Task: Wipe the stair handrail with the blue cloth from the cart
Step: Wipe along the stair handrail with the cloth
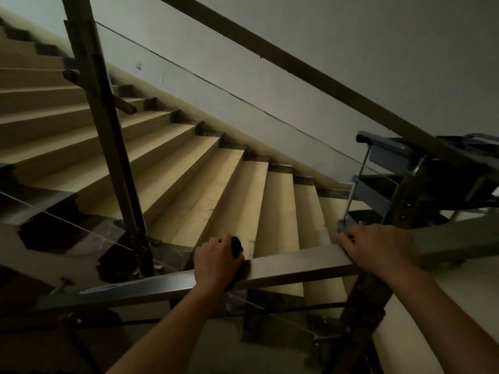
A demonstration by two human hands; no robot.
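The left hand (216, 261) and right hand (378, 249) are bare, and both forearms (172, 327) run uncovered down to the lower edge of the view (the light is dim, so finer marks cannot be told).

I look into a dim stairwell. A flight of beige stone steps (205, 168) runs from the near right to the far left. Dark skirting blocks (232, 144) follow each step along its far edge, touching a plain pale wall (337, 55) that fills the upper right. Lighting is low; the near left corner lies in deep shadow.
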